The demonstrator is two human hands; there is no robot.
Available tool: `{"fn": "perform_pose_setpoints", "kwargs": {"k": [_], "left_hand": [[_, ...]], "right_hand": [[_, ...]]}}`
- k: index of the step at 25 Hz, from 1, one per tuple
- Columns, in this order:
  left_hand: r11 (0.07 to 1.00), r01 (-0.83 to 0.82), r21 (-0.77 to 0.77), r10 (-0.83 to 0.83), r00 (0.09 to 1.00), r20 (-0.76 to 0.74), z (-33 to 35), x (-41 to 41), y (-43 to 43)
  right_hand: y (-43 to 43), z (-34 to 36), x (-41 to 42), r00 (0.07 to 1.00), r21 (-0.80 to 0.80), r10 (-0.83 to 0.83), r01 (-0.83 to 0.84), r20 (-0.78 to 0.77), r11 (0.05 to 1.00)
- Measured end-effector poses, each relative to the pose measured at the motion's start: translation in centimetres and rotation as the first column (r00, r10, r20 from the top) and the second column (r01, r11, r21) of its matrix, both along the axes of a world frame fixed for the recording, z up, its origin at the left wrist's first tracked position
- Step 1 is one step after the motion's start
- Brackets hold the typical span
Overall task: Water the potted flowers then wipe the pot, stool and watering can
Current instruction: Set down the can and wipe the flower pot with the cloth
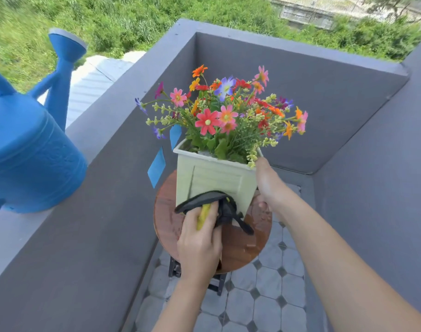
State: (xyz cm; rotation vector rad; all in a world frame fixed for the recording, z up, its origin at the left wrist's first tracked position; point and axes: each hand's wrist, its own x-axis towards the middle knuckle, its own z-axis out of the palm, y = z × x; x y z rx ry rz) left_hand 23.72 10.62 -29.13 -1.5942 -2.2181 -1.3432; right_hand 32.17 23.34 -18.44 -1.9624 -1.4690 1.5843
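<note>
Left hand [198, 244] clamped on a dark grey cloth with a yellow layer [213, 208], pressing it against the lower front face of the pale green square plastic pot [212, 178]. Right hand [268, 185] gripping the pot's right corner, thumb up at the rim, fingers wrapped behind and partly hidden. Pot tilted, resting between both hands on a round reddish-brown wooden stool top [240, 245], which looks wet and glossy. Bunch of mixed pink, red, orange and purple flowers [225, 111] just above the right thumb. Big blue plastic watering can [30, 154] well left of the left hand, on the grey parapet wall ledge [18, 233], spout pointing up.
</note>
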Motion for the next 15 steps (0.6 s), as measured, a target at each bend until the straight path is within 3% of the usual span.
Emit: {"fn": "perform_pose_setpoints", "kwargs": {"k": [2,4,5,8,10,13,15], "left_hand": [[0.972,-0.201,0.124,0.181,0.971,0.153,2.8,-1.0,1.0],[0.947,-0.306,0.094,0.269,0.92,0.285,5.8,-2.9,2.5],[0.958,-0.283,0.042,0.259,0.919,0.296,7.0,-3.3,3.2],[1.0,-0.02,-0.015,0.02,1.0,0.012,8.5,-1.9,3.8],[0.995,0.1,-0.029,-0.103,0.98,-0.171,7.6,-1.1,3.3],[1.0,-0.022,-0.011,0.022,1.0,-0.02,7.3,-1.9,3.4],[1.0,-0.026,-0.004,0.026,0.999,-0.032,7.1,-1.7,3.2]], "right_hand": [[0.0,0.2,0.5,1.0,0.014,-0.001,0.001,-0.018,1.0],[-0.1,0.2,0.9,1.0,0.007,0.02,-0.02,-0.014,1.0],[-0.2,0.3,0.9,0.999,0.007,0.032,-0.032,-0.011,0.999],[-0.6,0.1,0.9,0.999,0.003,0.052,-0.052,-0.004,0.999],[-0.8,0.4,0.9,0.999,-0.026,0.04,-0.04,-0.017,0.999],[-0.6,1.3,1.4,0.995,-0.066,0.09,-0.093,-0.043,0.993],[-0.4,1.6,1.6,0.993,-0.085,0.116,-0.119,-0.034,0.989]]}}
